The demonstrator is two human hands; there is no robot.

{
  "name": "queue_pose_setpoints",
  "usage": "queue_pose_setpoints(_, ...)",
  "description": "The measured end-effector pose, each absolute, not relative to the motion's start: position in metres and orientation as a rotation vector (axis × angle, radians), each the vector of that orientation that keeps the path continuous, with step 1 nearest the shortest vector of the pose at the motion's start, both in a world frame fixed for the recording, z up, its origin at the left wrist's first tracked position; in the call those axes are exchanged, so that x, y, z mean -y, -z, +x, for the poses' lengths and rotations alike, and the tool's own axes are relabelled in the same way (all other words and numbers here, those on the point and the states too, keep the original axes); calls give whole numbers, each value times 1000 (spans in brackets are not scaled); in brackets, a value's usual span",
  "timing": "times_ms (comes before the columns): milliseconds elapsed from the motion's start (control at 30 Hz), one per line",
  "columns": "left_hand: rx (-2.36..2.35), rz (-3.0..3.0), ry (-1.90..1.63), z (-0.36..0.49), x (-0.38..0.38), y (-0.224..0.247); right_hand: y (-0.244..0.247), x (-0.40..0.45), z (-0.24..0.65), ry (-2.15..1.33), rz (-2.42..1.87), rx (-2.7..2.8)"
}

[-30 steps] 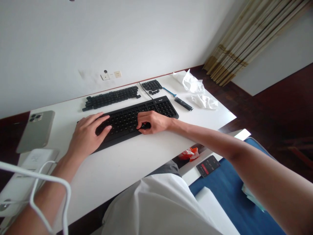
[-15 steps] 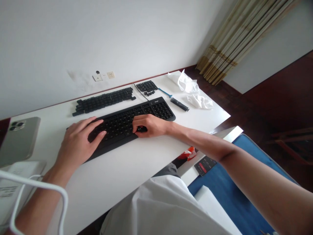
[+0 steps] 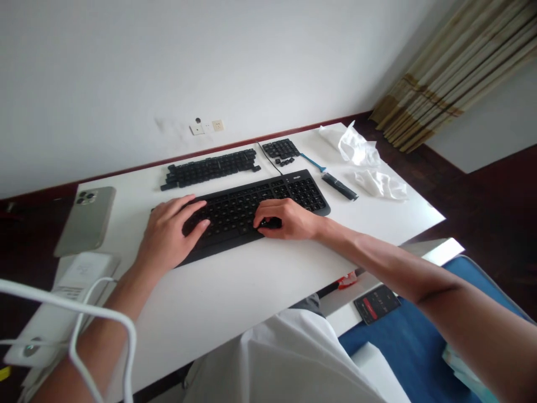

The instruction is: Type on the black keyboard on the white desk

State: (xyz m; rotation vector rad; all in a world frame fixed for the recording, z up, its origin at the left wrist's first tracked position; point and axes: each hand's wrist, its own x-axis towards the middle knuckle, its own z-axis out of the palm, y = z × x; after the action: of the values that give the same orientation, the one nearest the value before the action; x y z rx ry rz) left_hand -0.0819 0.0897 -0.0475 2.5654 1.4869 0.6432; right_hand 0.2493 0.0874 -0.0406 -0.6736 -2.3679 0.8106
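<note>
A big white tabletop [image 3: 235, 285] holds a black keyboard [image 3: 308, 193]. Behind the keyboard lie a long row of loose black keycaps [image 3: 210, 169] and a small group of black keycaps [image 3: 280, 149]. The left hand [image 3: 170, 232] lies spread on the keys. The right hand [image 3: 285, 219] curls and pinches a small black thing [image 3: 272, 223], too hidden to tell what.

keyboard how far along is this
Done: black keycaps lie in rows off the keyboard, with more in a smaller block. In hand: the right hand pinches at a key, and the left hand rests on the keys. Left: most keys remain on the board.
</note>
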Motion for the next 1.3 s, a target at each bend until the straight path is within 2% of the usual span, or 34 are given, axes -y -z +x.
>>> queue_pose_setpoints(300, -1508, 2543, -636, -82, -88, 46, 39, -88, 253, -885, -868, 2265)
queue_pose_setpoints(700, -1513, 2538, -645, -82, -88, 48, 45, -87, 248, -767, -709, 2331)
queue_pose_setpoints(1000, -1508, 2550, -651, -81, -87, 47, 41, -76, 240, -529, -698, 2450)
queue_pose_setpoints(1300, -1518, 2570, -649, -81, -86, 47, 42, -74, 240, -514, -695, 2447)
